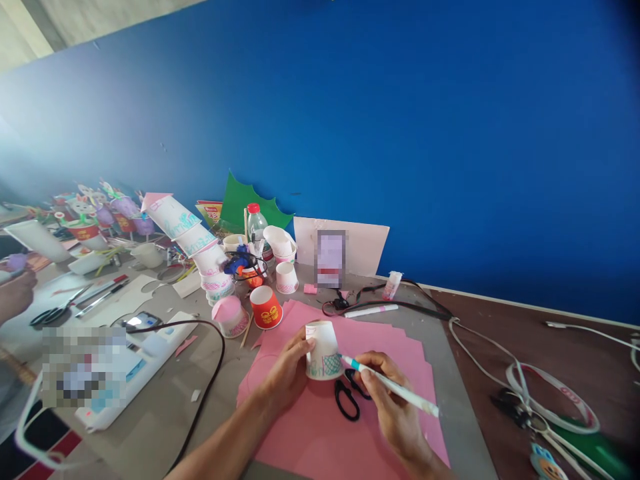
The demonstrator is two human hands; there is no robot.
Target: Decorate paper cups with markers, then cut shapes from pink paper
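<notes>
My left hand [293, 360] is closed around the left side of a white paper cup [323, 343], which stands upside down over pink paper [310, 433]. The cup bears a pink mark near its top and a teal and purple lattice with green strokes low on its side. Between the fingers of my right hand [393, 393] is a white marker [400, 389] with a teal collar, its tip at the cup's right side. A pair of scissors [347, 400] with black handles lies on the paper, partly hidden behind the cup and my right hand.
Behind the paper stand a red cup [267, 308], a pink-topped cup [231, 315] and a leaning stack of decorated cups [193, 243]. A glue gun [240, 263] rests among cups. A power strip [145, 360] and cable lie left; another person's hand [17, 293] is far left.
</notes>
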